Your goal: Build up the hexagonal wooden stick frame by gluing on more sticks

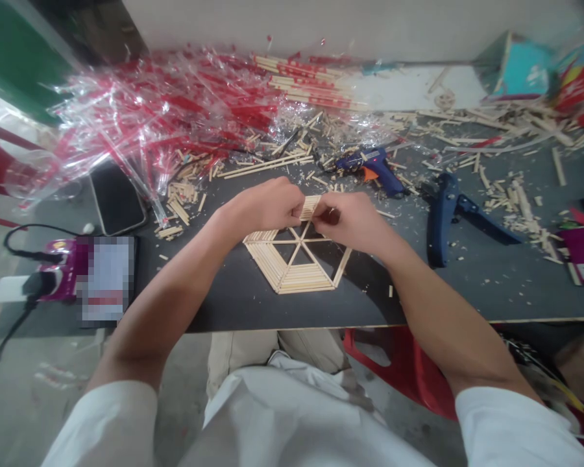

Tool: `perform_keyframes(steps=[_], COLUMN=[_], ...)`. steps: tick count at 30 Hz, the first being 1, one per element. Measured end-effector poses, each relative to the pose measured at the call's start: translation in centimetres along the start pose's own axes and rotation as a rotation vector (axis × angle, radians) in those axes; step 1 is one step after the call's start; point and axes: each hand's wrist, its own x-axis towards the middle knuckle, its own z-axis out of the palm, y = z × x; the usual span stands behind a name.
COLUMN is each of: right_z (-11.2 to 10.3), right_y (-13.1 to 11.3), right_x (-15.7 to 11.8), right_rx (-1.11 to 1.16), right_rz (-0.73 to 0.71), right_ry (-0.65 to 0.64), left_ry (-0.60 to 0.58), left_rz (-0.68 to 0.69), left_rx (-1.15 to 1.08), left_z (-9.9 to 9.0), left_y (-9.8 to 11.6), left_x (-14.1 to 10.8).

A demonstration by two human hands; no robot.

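A hexagonal frame of thin wooden sticks (305, 277) lies flat on the dark table, with spokes meeting at its middle. Rows of sticks fill its near side and left side; the near right side has a single outer stick and dark table showing inside. My left hand (277, 204) rests at the far left edge, fingers curled and pressed together. Across from it, my right hand (345, 217) pinches at the far right edge of the top section. Both sets of fingertips flank the far row of sticks; whatever small piece they grip is hidden.
Behind the hands lies a blue glue gun (377, 170), with a blue cutter-like hand tool (445, 217) to the right. Red and clear plastic wrappers (175, 110) heap at the back left. Phones (117, 198) and a purple power strip (68, 269) sit left. Stick scraps (520, 201) litter the table.
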Motion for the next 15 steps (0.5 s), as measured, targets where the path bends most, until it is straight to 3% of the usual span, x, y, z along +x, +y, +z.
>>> perform_keyframes(steps=[8, 15], right_z=[0.1, 0.1], right_y=[0.1, 0.2], right_x=[0.1, 0.1], right_rx=[0.022, -0.029], right_rz=[0.029, -0.012], right_ry=[-0.007, 0.011], left_ry=[0.070, -0.003], left_rz=[-0.055, 0.013], left_rx=[0.086, 0.039], left_z=[-1.2, -0.4], left_y=[-0.9, -0.2], left_x=[-0.5, 0.0])
